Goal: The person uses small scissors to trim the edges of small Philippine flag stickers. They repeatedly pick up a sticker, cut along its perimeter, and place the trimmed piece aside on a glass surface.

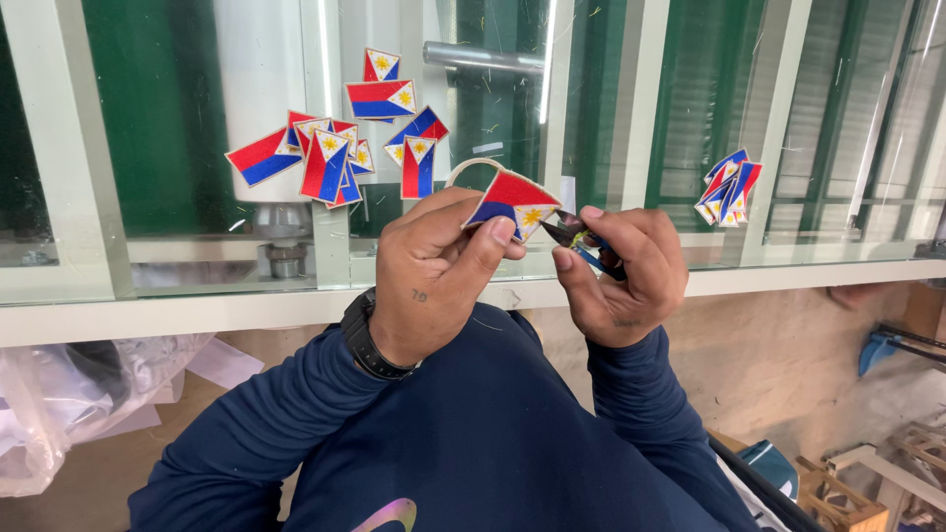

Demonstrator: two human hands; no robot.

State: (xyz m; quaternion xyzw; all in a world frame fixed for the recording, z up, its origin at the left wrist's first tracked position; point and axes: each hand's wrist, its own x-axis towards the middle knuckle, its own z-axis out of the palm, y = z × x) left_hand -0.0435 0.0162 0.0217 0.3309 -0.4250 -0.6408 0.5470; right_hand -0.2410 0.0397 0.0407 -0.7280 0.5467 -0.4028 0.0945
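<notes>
Trimming stage from what I see: my left hand (pixel 434 271) pinches a red-blue flag patch (pixel 507 202) up above the glass tabletop (pixel 177 266), right hand (pixel 621 276) gripping small snips (pixel 572 236) at its edge. Next cut probably needs steady aim along the border.

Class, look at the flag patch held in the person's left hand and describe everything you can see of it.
The flag patch is a small embroidered-looking piece with a red field above, blue below and a white corner bearing a yellow sun, edged in pale trim. A pale loop arcs up from its left edge. It is held tilted above the glass table, pinched between the thumb and fingers of the left hand. The tips of small snips, held in the right hand, meet its right corner.
</notes>
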